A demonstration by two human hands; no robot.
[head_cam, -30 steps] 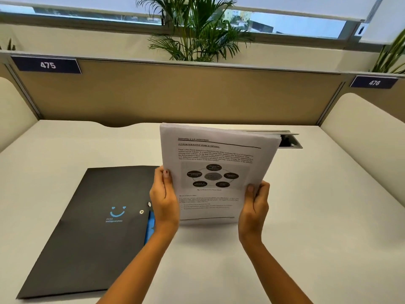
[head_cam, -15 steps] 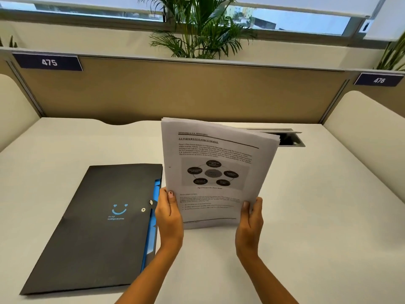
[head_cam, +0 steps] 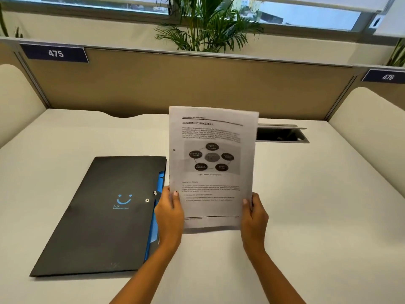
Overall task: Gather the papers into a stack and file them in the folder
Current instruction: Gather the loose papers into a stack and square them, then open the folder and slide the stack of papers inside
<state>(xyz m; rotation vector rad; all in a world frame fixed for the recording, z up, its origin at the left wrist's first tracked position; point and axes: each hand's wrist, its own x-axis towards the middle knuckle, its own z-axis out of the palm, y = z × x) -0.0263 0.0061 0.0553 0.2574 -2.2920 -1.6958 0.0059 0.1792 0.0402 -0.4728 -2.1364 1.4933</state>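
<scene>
Desk: a broad, pale off-white tabletop (head_cam: 306, 216) runs from the near edge to a tan fabric partition (head_cam: 175, 84) at the back, with cream padded side screens left and right.
Partition: two dark blue number plates sit on its top rail, "475" (head_cam: 54, 53) at the left and "476" (head_cam: 388, 76) at the right; a green potted palm (head_cam: 208, 25) rises behind it in front of the window.
Folder: a flat black document folder with a blue smile logo (head_cam: 98, 216) lies closed on the desk, left of centre and turned at an angle, a strip of blue lining showing along its right edge and a small metal snap button near that edge.
Papers: a stack of white printed sheets (head_cam: 212, 163) stands upright just right of the folder, its bottom edge at or close to the desk surface; I cannot tell whether it touches. The front page shows text and a diagram of dark ovals.
Cable hatch: a grey metal flap (head_cam: 282, 134) stands open in the desk behind the stack's right edge.
Left hand: the left hand (head_cam: 169, 216) grips the stack's lower left edge, thumb on the front page.
Right hand: the right hand (head_cam: 255, 216) grips the lower right edge, thumb likewise in front and fingers wrapped behind.
</scene>
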